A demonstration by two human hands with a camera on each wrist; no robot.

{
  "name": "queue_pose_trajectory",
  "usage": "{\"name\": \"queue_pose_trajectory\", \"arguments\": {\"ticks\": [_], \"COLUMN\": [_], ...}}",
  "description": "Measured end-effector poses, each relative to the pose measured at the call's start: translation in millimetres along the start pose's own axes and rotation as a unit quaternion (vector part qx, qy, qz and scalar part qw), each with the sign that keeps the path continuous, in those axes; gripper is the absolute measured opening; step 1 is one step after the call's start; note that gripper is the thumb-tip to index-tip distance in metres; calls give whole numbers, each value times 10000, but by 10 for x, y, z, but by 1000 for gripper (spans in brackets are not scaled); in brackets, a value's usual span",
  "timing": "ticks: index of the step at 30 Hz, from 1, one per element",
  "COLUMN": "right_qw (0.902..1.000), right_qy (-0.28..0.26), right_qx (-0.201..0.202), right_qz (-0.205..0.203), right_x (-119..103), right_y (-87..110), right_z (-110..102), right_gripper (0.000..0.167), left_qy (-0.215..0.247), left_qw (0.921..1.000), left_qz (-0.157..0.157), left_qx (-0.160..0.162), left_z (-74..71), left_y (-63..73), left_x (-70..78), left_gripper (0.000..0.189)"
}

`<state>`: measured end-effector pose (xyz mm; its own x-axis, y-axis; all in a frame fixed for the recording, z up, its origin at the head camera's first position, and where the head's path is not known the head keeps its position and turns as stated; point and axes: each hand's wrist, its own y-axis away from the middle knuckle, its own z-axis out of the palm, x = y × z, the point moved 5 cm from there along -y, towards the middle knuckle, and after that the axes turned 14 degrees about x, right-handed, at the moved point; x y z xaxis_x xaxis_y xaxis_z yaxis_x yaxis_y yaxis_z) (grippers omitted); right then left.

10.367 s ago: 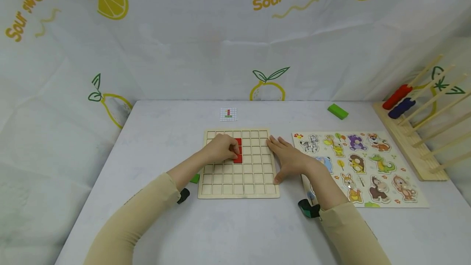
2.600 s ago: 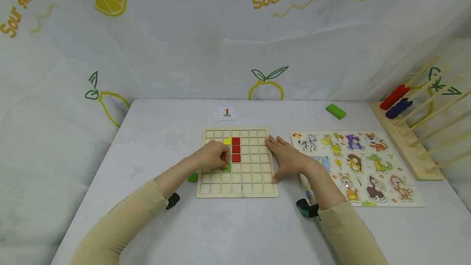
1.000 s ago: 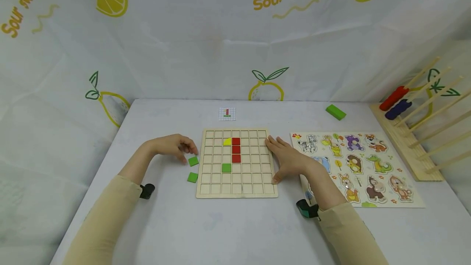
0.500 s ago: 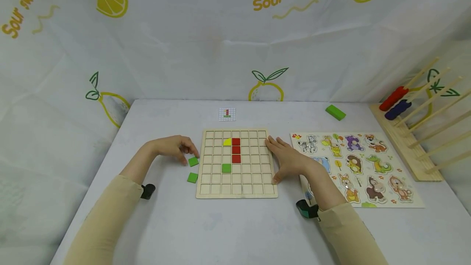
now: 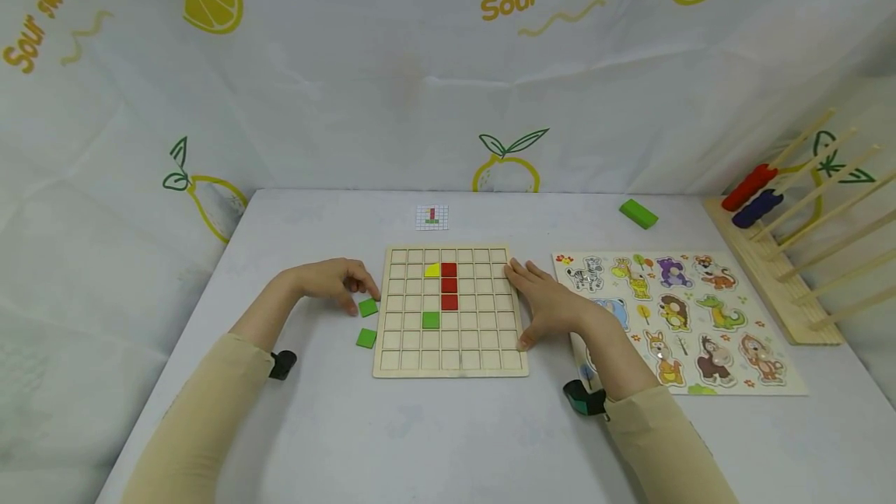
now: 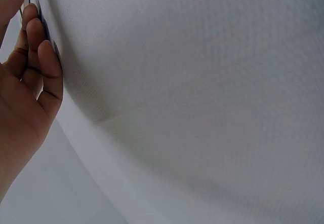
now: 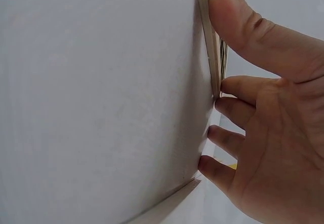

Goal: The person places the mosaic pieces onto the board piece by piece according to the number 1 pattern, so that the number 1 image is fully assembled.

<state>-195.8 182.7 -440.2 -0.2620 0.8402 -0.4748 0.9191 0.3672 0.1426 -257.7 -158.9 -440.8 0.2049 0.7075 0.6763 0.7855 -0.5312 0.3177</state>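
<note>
A wooden grid board lies mid-table. In its cells sit a column of red tiles, a yellow tile with a rounded corner and a green tile. My left hand is left of the board, its thumb and a fingertip right at the edges of a loose green tile. The other fingers are loosely bent in the left wrist view. Another green tile lies just nearer. My right hand rests spread along the board's right edge, thumb and fingertips touching it in the right wrist view.
Behind the board lies a small printed pattern card. On the right are an animal puzzle board, partly under my right forearm, a green block and a wooden peg rack with red and blue pieces.
Since the oldest frame the yellow tile and a green tile have come onto the board. My left hand has since moved left off the board to a loose green tile; my right hand has stayed put.
</note>
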Motion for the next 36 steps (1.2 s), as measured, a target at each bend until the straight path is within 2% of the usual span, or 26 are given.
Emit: {"name": "queue_pose_trajectory", "arguments": {"ticks": [6,26,36], "right_qw": [10000,9999,9999], "right_qy": [2,-84,-53], "right_qx": [0,34,49], "right_qz": [6,-68,-119], "right_x": [1,-7,-4], "right_y": [5,4,2], "right_z": [-7,0,6], "right_gripper": [130,123,125], "left_qy": [-64,-242,-192], "left_qw": [9999,9988,9994], "left_qz": [-82,-27,74], "left_qx": [78,424,269], "left_z": [5,9,-21], "left_y": [-13,-30,19], "left_x": [-10,18,57], "left_gripper": [35,29,15]}}
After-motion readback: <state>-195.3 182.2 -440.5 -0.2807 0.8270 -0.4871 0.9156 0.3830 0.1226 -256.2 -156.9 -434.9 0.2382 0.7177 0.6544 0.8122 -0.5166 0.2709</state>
